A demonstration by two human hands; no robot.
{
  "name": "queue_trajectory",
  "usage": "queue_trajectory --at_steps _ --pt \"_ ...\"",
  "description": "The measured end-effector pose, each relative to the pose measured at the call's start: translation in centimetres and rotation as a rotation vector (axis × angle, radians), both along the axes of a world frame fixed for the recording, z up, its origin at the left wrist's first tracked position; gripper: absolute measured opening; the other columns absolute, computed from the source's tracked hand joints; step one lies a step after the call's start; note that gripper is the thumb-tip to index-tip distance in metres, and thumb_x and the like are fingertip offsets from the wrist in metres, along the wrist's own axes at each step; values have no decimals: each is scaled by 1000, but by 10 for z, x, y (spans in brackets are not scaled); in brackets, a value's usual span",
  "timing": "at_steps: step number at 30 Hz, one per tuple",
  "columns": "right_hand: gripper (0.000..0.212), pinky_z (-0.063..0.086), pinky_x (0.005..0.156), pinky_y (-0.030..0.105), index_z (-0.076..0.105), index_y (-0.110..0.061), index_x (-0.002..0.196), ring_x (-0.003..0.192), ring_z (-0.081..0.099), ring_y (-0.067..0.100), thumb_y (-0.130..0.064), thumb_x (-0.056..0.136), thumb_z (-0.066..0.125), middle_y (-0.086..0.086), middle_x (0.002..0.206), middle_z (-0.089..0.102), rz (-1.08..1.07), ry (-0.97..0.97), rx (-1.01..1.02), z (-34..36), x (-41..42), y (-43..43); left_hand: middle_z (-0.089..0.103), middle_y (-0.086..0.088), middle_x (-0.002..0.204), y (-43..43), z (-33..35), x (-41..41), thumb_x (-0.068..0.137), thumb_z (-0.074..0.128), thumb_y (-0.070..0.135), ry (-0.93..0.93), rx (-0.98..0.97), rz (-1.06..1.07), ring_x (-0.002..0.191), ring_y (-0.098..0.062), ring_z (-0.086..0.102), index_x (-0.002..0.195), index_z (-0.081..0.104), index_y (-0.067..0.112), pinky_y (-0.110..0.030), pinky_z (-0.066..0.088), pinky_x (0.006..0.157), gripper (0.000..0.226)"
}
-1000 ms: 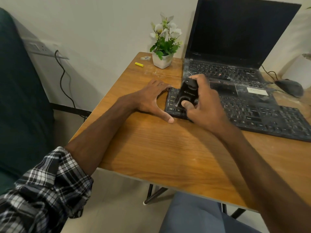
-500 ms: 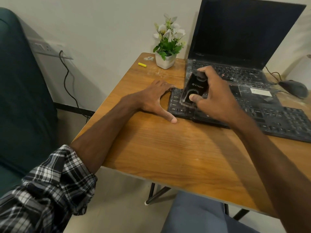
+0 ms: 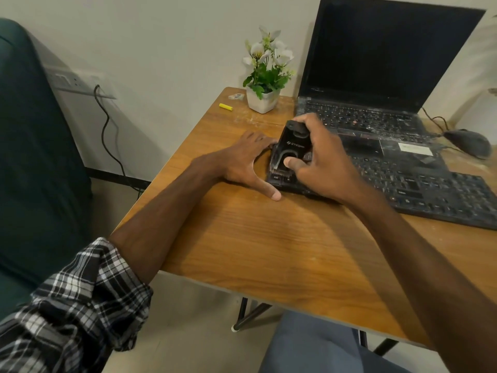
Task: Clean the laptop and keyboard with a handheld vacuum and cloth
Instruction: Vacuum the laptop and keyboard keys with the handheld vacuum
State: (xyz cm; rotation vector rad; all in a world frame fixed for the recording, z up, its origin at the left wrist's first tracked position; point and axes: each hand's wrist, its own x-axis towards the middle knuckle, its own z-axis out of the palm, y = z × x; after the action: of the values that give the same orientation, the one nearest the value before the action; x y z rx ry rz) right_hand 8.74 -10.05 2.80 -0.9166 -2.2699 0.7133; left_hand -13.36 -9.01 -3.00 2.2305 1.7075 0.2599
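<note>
A dusty black keyboard (image 3: 419, 189) lies across the wooden table (image 3: 269, 251) in front of an open black laptop (image 3: 376, 76) with a dark screen. My right hand (image 3: 325, 168) grips a small black handheld vacuum (image 3: 291, 149), its nozzle pressed down on the keyboard's left end. My left hand (image 3: 247, 162) lies flat on the table with fingers spread, touching the keyboard's left edge. No cloth is in view.
A white pot of flowers (image 3: 265, 82) stands left of the laptop, with a yellow stick (image 3: 225, 106) and a small eraser (image 3: 236, 96) near the far table corner. A black mouse (image 3: 468, 142) sits at the right. A cable (image 3: 107, 135) hangs from a wall socket.
The vacuum in my right hand slid up toward the laptop and back down to the keyboard's front left keys. My left hand stayed put at the keyboard's edge.
</note>
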Motion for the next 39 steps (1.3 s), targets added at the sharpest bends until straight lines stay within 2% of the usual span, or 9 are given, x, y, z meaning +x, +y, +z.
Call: queue_trajectory --at_steps 3,6,12,18,24,27,32,37,39 --pt "58 61 75 33 43 -24 127 97 64 8 -3 82 73 -4 108 62 69 -58 23 -5 -9 -8 40 4 144 4 -4 -1 47 72 97 -11 42 -13 132 -21 33 147 37 29 -48 33 117 125" --pt "60 60 72 35 42 -26 126 94 64 7 -5 81 74 -6 107 62 161 -140 31 -4 -8 -12 47 7 132 10 -11 -2 48 66 102 34 74 -53 125 -21 40 137 45 33 -49 36 113 115" --pt "53 60 80 36 47 -22 126 102 63 8 -7 83 76 -5 112 61 172 -133 -18 20 7 8 28 7 154 0 2 0 46 72 97 7 -10 8 135 -17 25 158 21 29 -52 32 119 140" --pt "54 58 89 38 47 -22 127 109 61 7 -4 84 74 -8 115 60 259 -83 -31 0 1 3 35 3 148 0 1 1 42 67 101 6 4 6 132 -20 30 154 28 29 -51 34 117 138" --pt "49 56 94 42 49 -24 124 113 61 11 -3 86 73 -5 117 60 317 -120 -162 9 27 14 27 8 152 -1 3 1 45 73 96 -14 -45 26 137 -16 24 158 18 33 -50 32 118 141" --pt "52 57 94 42 51 -26 124 114 62 11 1 85 73 -6 119 61 290 -152 -229 15 46 18 27 8 153 -2 3 0 42 71 97 -21 -58 32 139 -17 24 160 16 34 -49 32 118 144" --pt "57 54 85 33 52 -36 123 108 62 8 -2 83 75 -9 115 62 168 -402 -220 41 93 32 27 12 152 -5 5 1 42 74 94 -59 -68 40 141 -15 23 160 18 35 -48 31 119 144" --pt "57 57 80 30 50 -24 126 107 63 15 -7 81 80 -3 115 61 -76 -169 -145 28 121 38 23 13 156 -6 7 2 42 74 95 -54 -90 49 143 -13 20 161 15 37 -49 30 120 145" --pt "59 58 84 38 50 -24 128 106 63 17 -13 80 82 -2 115 62 -199 -130 -107 11 126 41 21 14 158 -6 7 2 43 73 95 -44 -95 54 145 -12 17 161 12 39 -52 29 120 145"
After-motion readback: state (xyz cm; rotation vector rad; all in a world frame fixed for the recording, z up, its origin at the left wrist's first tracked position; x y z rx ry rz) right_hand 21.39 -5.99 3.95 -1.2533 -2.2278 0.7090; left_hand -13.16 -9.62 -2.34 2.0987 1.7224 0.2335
